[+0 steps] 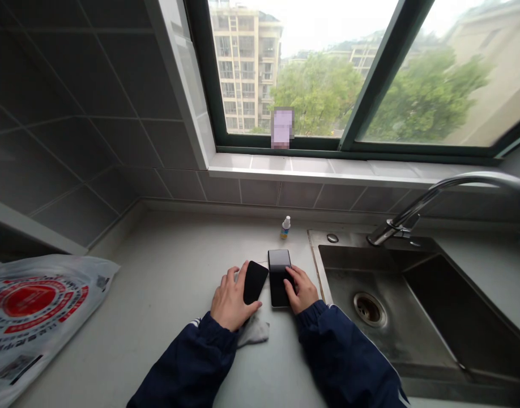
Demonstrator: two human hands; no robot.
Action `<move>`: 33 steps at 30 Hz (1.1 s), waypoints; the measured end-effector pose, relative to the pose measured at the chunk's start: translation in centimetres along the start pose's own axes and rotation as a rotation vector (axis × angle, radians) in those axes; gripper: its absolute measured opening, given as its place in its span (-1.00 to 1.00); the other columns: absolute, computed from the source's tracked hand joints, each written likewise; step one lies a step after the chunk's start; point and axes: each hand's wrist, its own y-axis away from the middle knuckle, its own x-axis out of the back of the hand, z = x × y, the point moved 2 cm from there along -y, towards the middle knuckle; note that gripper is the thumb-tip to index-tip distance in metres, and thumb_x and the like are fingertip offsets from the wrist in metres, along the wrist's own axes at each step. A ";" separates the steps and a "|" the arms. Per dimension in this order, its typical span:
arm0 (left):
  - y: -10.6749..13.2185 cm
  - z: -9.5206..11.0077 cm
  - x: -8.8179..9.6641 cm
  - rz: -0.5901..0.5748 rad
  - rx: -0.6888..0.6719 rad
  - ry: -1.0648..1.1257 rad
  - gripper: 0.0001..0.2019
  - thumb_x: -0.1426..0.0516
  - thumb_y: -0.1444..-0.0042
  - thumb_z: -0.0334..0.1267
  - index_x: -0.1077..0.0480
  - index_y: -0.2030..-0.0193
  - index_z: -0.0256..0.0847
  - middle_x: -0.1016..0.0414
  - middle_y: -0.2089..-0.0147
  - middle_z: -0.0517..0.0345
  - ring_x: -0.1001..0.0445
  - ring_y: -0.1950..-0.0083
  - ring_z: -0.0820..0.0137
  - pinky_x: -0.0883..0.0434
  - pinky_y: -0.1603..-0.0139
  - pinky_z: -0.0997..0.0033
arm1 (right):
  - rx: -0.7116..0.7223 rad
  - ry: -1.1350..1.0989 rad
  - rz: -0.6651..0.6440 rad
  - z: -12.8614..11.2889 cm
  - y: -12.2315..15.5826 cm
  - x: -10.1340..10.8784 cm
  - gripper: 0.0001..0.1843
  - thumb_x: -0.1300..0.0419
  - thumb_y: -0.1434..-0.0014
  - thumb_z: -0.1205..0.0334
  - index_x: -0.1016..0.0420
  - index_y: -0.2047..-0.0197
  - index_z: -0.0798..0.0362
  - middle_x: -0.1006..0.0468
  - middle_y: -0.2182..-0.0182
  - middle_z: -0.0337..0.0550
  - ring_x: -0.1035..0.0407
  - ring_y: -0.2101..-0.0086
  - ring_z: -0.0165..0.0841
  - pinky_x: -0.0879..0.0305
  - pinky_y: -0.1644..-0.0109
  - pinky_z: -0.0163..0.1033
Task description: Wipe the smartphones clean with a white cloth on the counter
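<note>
Navy sleeves are reaching up the middle of the frame over a pale tabletop, which is running back to dark tiled walls and a green-framed window. The left hand is clasping the lower end of a black smartphone, its long axis leaning toward the upper right. Just beside it, the right hand is lying on a second black smartphone, its long axis pointing nearly straight at the window; whether that hand is gripping, you cannot tell. A grey cloth is lying under the left wrist. A small white-capped bottle is standing beyond the smartphones, its contents hard to make out. A steel sink is sitting at right, and a printed plastic bag is lying at lower left.
</note>
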 end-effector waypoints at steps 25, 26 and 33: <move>-1.1 0.4 -0.6 -0.070 0.135 0.118 -0.04 -0.16 -0.02 -0.04 0.23 -0.47 -0.28 -0.32 -0.16 -0.24 -0.43 -0.13 0.02 -0.35 -0.07 0.20 | 0.126 -0.015 0.066 -0.2 0.6 0.1 -0.68 -0.11 -0.22 0.21 -0.51 -0.01 0.06 -0.39 -0.08 0.06 -0.46 0.16 -0.24 -0.49 0.09 -0.10; -1.0 0.5 -0.5 -0.059 0.141 0.120 -0.05 -0.15 -0.04 -0.01 0.22 -0.47 -0.25 -0.33 -0.15 -0.22 -0.45 -0.11 0.03 -0.36 -0.05 0.19 | 0.128 -0.014 0.067 -0.2 0.6 0.1 -0.68 -0.12 -0.22 0.21 -0.51 -0.01 0.05 -0.39 -0.08 0.06 -0.46 0.16 -0.24 -0.49 0.09 -0.10; 0.6 0.5 0.2 0.020 0.095 0.283 -0.20 -0.11 -0.13 0.04 0.07 -0.43 -0.17 -0.30 -0.21 -0.20 -0.41 -0.18 0.07 -0.36 -0.12 0.14 | 0.136 -0.003 0.063 -0.2 0.6 0.2 -0.69 -0.12 -0.22 0.23 -0.51 -0.01 0.06 -0.39 -0.07 0.07 -0.46 0.16 -0.25 -0.50 0.10 -0.11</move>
